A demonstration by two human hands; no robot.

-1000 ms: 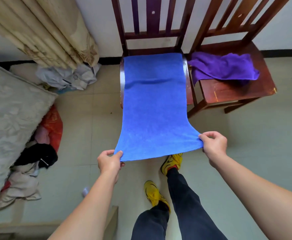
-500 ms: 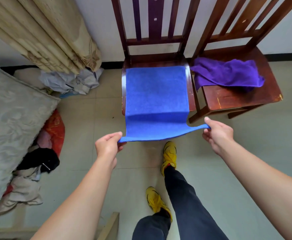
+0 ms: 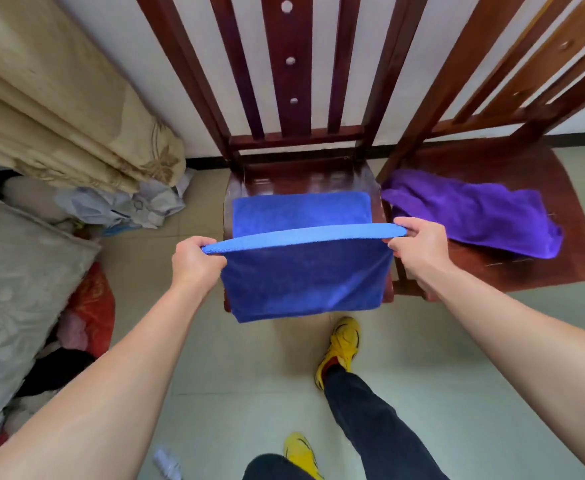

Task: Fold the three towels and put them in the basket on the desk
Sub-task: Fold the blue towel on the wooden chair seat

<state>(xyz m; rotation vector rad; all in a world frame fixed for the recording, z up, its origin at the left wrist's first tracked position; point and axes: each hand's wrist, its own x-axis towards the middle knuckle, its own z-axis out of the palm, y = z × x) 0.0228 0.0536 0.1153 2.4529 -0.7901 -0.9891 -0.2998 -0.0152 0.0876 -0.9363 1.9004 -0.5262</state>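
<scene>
Single head-worn wide-angle view, looking steeply down, close over chair seat (image 3: 304,180) and floor (image 3: 249,393)

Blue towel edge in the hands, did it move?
Yes. The left hand and right hand carried the edge of the blue towel from beyond the chair seat front to over it.

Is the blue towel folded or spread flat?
Mid-fold. The left hand and right hand pinch near corners of the blue towel, lifted above its part lying on the chair seat.
</scene>
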